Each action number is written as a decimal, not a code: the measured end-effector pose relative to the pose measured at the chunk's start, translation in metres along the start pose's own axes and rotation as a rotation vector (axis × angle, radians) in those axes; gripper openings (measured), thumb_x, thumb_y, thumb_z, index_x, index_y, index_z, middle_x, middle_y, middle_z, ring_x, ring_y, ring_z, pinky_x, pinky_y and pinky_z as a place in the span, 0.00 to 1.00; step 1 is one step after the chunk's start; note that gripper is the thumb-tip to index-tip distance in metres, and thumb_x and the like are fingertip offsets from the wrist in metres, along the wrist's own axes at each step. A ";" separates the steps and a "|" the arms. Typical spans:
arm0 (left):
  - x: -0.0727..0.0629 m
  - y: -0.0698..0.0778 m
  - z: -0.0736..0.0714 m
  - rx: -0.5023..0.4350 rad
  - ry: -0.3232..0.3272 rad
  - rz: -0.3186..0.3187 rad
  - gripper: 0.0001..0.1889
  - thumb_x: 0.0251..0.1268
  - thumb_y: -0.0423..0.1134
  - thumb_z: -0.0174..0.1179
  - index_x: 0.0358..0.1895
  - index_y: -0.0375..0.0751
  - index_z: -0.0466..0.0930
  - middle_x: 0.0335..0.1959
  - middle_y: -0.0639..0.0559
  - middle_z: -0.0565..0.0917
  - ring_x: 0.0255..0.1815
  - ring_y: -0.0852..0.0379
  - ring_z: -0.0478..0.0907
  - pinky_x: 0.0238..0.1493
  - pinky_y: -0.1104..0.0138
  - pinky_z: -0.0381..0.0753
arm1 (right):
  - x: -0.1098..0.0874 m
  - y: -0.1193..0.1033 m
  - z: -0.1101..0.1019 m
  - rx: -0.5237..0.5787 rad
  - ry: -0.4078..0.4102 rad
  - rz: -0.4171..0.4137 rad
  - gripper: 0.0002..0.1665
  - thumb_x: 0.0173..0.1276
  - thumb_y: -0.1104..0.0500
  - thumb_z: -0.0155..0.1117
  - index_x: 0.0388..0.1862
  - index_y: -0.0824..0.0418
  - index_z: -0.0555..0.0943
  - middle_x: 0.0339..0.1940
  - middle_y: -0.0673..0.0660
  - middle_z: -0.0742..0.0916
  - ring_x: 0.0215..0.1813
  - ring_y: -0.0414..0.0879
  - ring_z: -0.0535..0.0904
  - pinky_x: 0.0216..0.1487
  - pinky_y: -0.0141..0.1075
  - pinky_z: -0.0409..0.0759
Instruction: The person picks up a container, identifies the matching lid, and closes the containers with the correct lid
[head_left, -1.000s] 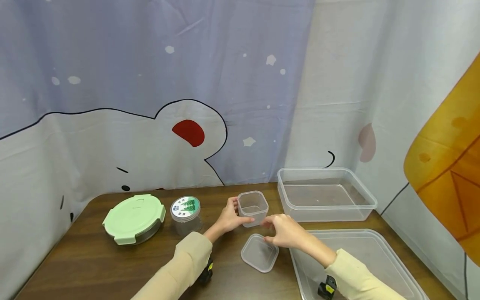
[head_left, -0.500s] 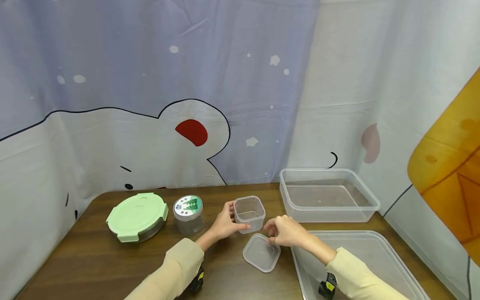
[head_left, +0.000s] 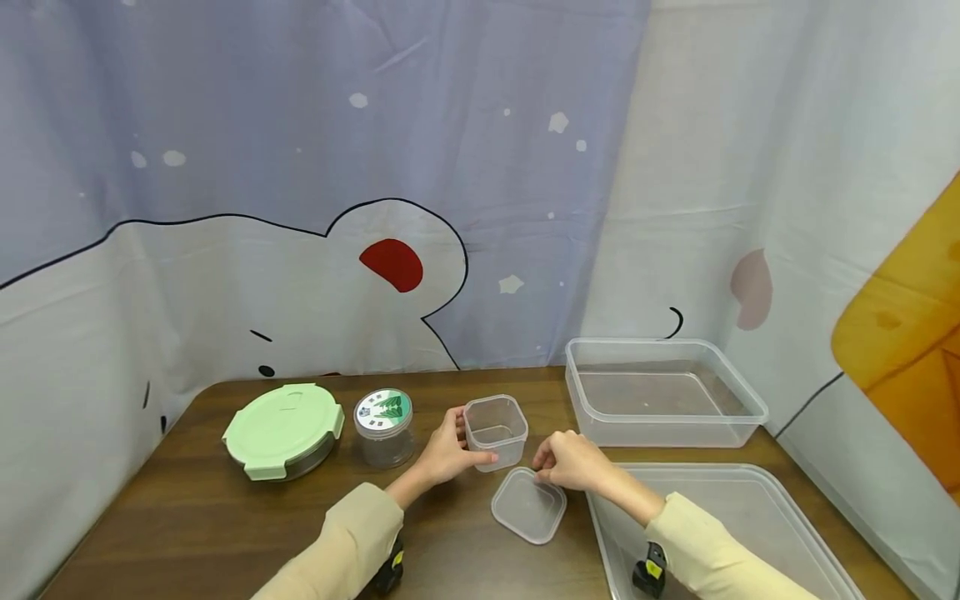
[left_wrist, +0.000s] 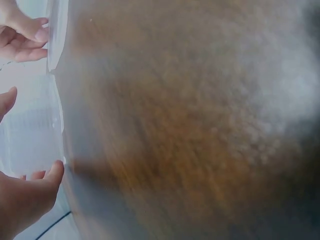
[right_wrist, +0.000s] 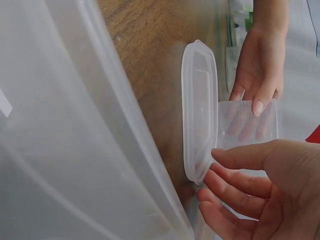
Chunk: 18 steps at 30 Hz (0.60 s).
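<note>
Right, my left hand (head_left: 446,457) grasps the small clear tub (head_left: 497,435), which sits at its 2 o'clock, mouth up. My right hand (head_left: 568,460) is curled, seemingly pinching the rim of the small lid (head_left: 529,508) with thumb and finger, the lid's body lying at its 8 o'clock. That lid sits just beside the tub, at its 5 o'clock; nearly square, with no clear long axis, it is turned out of line with the tub. My right is nearer to it. Over at 10 o'clock, 1 jar (head_left: 386,452) wears a white and green leaf label (head_left: 383,410); its characters are too small to read.
</note>
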<state>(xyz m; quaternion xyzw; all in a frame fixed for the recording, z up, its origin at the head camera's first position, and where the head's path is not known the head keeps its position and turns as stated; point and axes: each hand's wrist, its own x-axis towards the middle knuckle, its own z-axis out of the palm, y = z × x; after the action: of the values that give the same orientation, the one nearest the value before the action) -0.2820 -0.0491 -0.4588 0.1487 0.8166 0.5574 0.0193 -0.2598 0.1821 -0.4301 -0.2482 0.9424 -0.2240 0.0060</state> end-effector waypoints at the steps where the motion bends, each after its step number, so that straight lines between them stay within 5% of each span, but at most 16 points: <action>1: 0.000 0.000 -0.001 0.000 0.000 0.002 0.47 0.45 0.35 0.75 0.66 0.27 0.55 0.60 0.28 0.70 0.60 0.33 0.73 0.59 0.49 0.77 | 0.000 0.000 0.001 0.001 0.000 -0.001 0.05 0.50 0.62 0.75 0.25 0.57 0.85 0.18 0.46 0.85 0.23 0.34 0.76 0.26 0.30 0.74; 18: -0.001 -0.009 -0.008 0.011 0.034 -0.004 0.47 0.44 0.36 0.76 0.66 0.28 0.57 0.59 0.30 0.72 0.61 0.35 0.73 0.59 0.50 0.77 | 0.002 0.007 0.000 0.146 -0.072 -0.034 0.01 0.56 0.66 0.68 0.26 0.62 0.84 0.21 0.50 0.86 0.24 0.31 0.74 0.25 0.24 0.72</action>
<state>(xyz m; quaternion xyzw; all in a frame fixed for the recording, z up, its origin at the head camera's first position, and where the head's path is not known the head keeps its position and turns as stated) -0.2846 -0.0598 -0.4641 0.1375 0.8202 0.5552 0.0055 -0.2654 0.1865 -0.4332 -0.2709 0.9184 -0.2832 0.0543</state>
